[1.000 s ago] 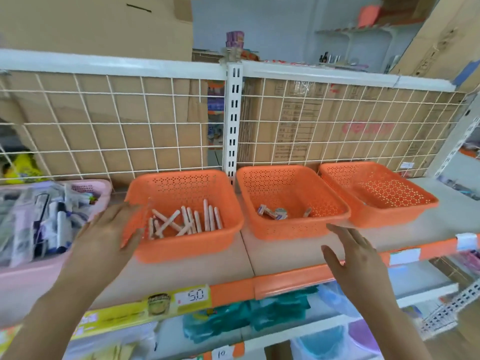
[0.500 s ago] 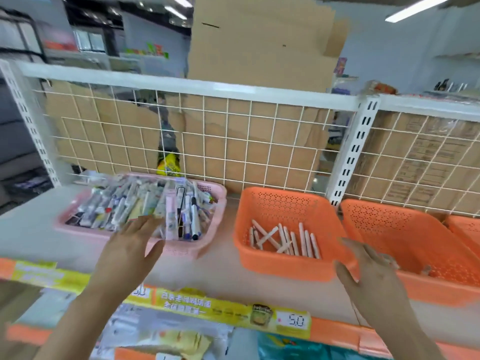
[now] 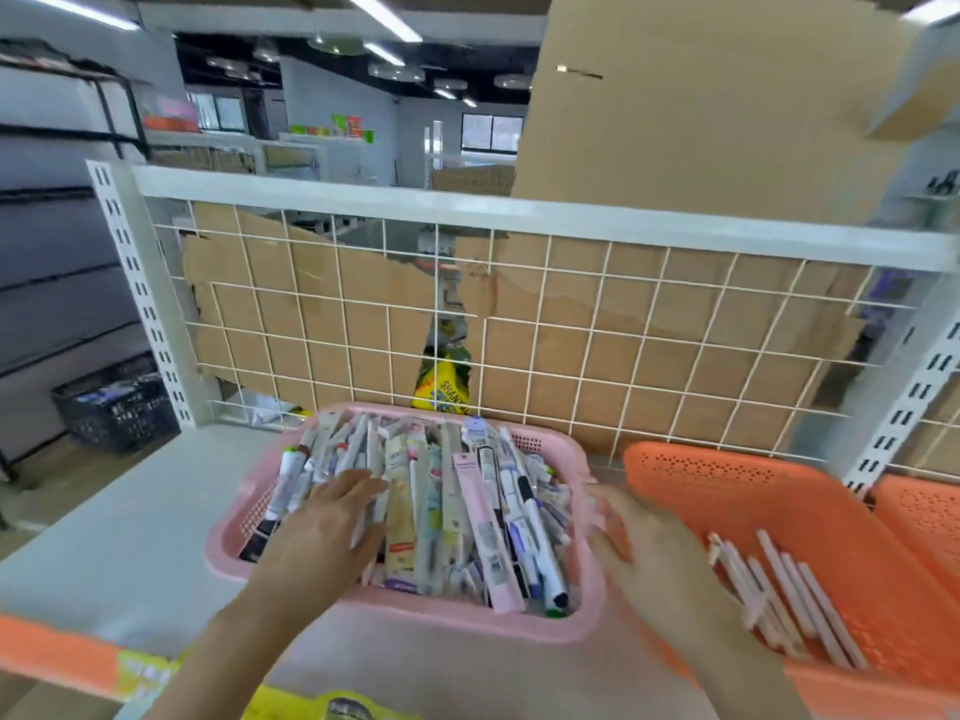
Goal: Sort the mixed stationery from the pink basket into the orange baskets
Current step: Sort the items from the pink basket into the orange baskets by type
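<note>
Left hand point(image 3: 332, 522) now rests on stationery point(image 3: 441, 506); right hand point(image 3: 649, 558) nearer.

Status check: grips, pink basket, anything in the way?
Left grip open, flat on stationery in pink basket. Right grip open, empty, blurred, beside its right rim. No obstruction seen.

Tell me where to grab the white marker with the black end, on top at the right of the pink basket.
Pinch the white marker mid-barrel, coming straight down with the right hand. It lies flat atop the pile in the pink basket, running front to back, so thumb and finger should fit across its sides.
</note>
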`<state>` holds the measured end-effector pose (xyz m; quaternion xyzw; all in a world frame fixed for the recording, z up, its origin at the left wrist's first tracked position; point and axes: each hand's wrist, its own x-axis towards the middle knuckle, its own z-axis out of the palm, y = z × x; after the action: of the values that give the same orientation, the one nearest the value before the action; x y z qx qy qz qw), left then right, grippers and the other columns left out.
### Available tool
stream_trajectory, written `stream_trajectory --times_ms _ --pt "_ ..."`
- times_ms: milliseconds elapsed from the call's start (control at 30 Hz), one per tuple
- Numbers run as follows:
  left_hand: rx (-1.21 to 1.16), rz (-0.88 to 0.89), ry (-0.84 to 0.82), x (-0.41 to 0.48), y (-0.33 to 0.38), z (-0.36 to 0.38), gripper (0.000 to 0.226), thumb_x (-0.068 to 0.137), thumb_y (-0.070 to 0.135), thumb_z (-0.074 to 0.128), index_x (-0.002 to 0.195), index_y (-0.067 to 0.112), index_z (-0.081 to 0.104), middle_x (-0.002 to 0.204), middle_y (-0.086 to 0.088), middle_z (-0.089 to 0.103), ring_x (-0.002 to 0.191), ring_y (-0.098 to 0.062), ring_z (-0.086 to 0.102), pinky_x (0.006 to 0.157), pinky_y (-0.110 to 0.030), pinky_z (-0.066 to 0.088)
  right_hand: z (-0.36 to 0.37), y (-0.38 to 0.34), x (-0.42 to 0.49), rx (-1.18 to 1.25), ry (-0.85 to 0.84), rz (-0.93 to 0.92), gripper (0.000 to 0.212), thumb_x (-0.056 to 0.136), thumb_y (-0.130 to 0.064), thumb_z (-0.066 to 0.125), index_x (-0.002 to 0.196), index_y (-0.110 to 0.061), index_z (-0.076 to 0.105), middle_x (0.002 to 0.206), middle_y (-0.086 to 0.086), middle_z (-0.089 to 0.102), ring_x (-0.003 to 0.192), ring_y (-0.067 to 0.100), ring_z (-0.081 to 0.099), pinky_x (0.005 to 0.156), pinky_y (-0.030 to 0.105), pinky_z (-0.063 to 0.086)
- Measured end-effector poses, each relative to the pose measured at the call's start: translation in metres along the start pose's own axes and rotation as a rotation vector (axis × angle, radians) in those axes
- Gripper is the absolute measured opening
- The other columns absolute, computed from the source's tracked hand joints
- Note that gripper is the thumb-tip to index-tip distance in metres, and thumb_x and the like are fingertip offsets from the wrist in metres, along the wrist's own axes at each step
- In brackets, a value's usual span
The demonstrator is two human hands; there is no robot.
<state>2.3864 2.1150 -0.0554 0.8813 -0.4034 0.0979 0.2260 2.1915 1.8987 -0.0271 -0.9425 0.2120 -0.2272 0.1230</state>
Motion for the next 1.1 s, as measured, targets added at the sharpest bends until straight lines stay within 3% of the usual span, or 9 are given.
stream_trajectory --times_ms 133,267,433,533,633,733,833,900,1100 --pt "0.017 -0.053 -0.014 0.019 -0.004 0.007 0.032 0.085 0.024 0.065 0.115 0.013 0.061 0.112 -0.004 0.061 0.099 -0.028 0.061 0.077 -0.038 0.052 0.025 -0.024 0.023 -0.004 -0.097 0.058 0.030 0.094 -0.030 0.048 0.124 -0.030 0.052 0.110 -0.007 0.064 0.095 0.011 0.061 0.078 0.026 0.045" --pt "0.213 -0.179 -0.048 0.034 0.012 0.007 0.041 0.093 0.041 0.042 0.124 0.013 0.046 0.117 -0.006 0.054 0.109 -0.024 0.051 0.085 -0.033 0.044 0.046 -0.034 0.040 -0.065 -0.160 0.189 0.024 0.094 -0.029 0.044 0.113 -0.023 0.057 0.103 -0.004 0.065 0.092 0.013 0.062 0.067 0.025 0.043" --pt "0.295 -0.169 -0.068 0.044 0.020 0.010 0.045 0.076 0.041 0.068 0.101 0.006 0.054 0.092 -0.012 0.058 0.076 -0.026 0.063 0.053 -0.031 0.049 0.056 -0.039 0.060 -0.091 -0.221 0.292 0.032 0.090 -0.041 0.050 0.110 -0.016 0.057 0.101 -0.001 0.064 0.096 0.017 0.059 0.069 0.028 0.043" --pt "0.321 -0.216 -0.084 0.042 0.017 0.018 0.035 0.096 0.033 0.035 0.124 0.013 0.032 0.115 -0.006 0.048 0.100 -0.020 0.058 0.066 -0.026 0.044 0.059 -0.044 0.067 -0.114 -0.274 0.307 0.040 0.088 -0.042 0.054 0.118 -0.016 0.052 0.102 0.000 0.064 0.096 0.019 0.060 0.072 0.029 0.045" --pt "0.363 -0.185 -0.072 0.047 0.013 0.026 0.036 0.098 0.030 0.031 0.129 0.013 0.025 0.116 -0.003 0.050 0.098 -0.019 0.060 0.063 -0.025 0.037 0.061 -0.048 0.073 -0.053 -0.325 0.357 0.040 0.085 -0.038 0.058 0.116 -0.014 0.049 0.103 0.001 0.063 0.095 0.020 0.060 0.074 0.030 0.045" --pt "0.318 -0.215 -0.127 0.051 0.014 0.021 0.044 0.099 0.036 0.031 0.134 0.013 0.020 0.113 0.000 0.058 0.097 -0.018 0.063 0.064 -0.026 0.037 0.064 -0.048 0.077 0.058 -0.368 0.417 0.033 0.082 -0.035 0.060 0.105 -0.013 0.050 0.094 0.002 0.062 0.087 0.021 0.060 0.072 0.031 0.045" --pt "0.247 -0.230 -0.119 0.052 0.010 0.020 0.045 0.098 0.036 0.033 0.136 0.014 0.020 0.107 0.001 0.063 0.095 -0.019 0.064 0.068 -0.028 0.042 0.070 -0.044 0.079 0.089 -0.375 0.416 0.020 0.085 -0.035 0.054 0.079 -0.018 0.045 0.070 -0.002 0.049 0.066 0.017 0.051 0.059 0.030 0.036" --pt "0.196 -0.228 -0.109 0.052 0.006 0.020 0.042 0.098 0.032 0.034 0.134 0.014 0.023 0.102 0.000 0.063 0.092 -0.020 0.064 0.069 -0.030 0.044 0.072 -0.044 0.079 0.074 -0.360 0.397 0.026 0.088 -0.032 0.050 0.069 -0.020 0.037 0.064 -0.004 0.043 0.058 0.014 0.044 0.051 0.028 0.029" --pt "-0.026 -0.270 -0.112 0.057 -0.006 0.008 0.025 0.097 0.020 0.036 0.119 0.008 0.040 0.083 -0.005 0.055 0.072 -0.025 0.055 0.055 -0.031 0.038 0.073 -0.043 0.079 0.004 -0.357 0.333 0.032 0.094 -0.026 0.041 0.066 -0.020 0.028 0.063 -0.003 0.035 0.053 0.011 0.033 0.049 0.028 0.023"
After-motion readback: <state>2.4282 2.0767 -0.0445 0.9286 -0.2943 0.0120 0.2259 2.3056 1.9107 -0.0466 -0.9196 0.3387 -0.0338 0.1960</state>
